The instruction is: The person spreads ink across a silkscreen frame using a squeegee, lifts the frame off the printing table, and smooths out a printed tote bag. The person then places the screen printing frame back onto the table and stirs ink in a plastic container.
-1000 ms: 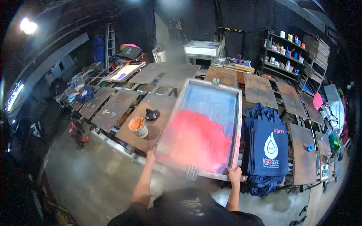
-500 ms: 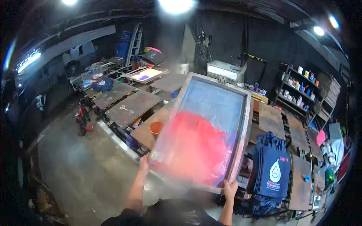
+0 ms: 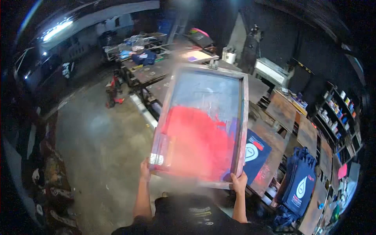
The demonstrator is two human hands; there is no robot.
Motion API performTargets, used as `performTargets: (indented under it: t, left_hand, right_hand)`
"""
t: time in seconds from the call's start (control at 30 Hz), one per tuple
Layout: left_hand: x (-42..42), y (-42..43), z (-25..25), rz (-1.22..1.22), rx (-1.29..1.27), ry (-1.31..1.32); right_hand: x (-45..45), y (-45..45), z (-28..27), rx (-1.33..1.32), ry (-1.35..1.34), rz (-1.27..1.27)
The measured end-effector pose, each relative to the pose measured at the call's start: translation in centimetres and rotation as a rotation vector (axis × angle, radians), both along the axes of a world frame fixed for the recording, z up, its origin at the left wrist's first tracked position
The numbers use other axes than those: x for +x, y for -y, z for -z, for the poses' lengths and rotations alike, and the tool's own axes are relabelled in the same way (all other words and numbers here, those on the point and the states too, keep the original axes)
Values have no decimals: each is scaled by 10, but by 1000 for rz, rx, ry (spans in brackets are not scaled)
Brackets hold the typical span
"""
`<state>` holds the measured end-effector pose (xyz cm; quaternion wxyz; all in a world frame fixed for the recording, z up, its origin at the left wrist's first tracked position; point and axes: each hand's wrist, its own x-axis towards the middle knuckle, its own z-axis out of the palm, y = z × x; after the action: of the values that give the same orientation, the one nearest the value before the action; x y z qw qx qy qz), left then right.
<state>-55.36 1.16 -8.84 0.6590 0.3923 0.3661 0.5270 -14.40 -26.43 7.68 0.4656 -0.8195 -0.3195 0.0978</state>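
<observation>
A wooden-framed printing screen, its mesh blue at the top and smeared with red ink lower down, is held up in front of my body. My left hand grips its lower left corner. At the lower right corner my right hand is closed round the frame, thumb on top. Metal clamps show at the top edge. Right of the frame, partly hidden by it, a dark blue bag with a white drop print lies on a board. Further right is a stack of similar bags.
Brown boards on a long rack run off to the right. Shelves of bottles stand at the back right. Another screen lies at the far end. Concrete floor stretches to the left, with a red and black object on it.
The view has turned left, so the rack and bag stack sit further right. Both hands have kept hold of the screen. A single printed bag now shows beside the frame; the ink pot is out of sight.
</observation>
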Motion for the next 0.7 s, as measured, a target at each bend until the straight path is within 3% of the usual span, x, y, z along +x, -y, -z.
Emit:
performTargets:
  t: [0.1, 0.2, 0.33, 0.7]
  left_hand:
    - [-41, 17, 6, -290, -72, 55]
    - [-92, 35, -26, -279, 4, 48]
    - [-147, 52, -34, -223, -148, 0]
    - [-174, 43, 16, -426, -201, 4]
  right_hand:
    - [-29, -25, 8, -35, -57, -94]
    - [-60, -56, 34, 64, -30, -175]
    - [-95, -83, 40, -29, -53, -253]
    - [-125, -141, 30, -177, -16, -353]
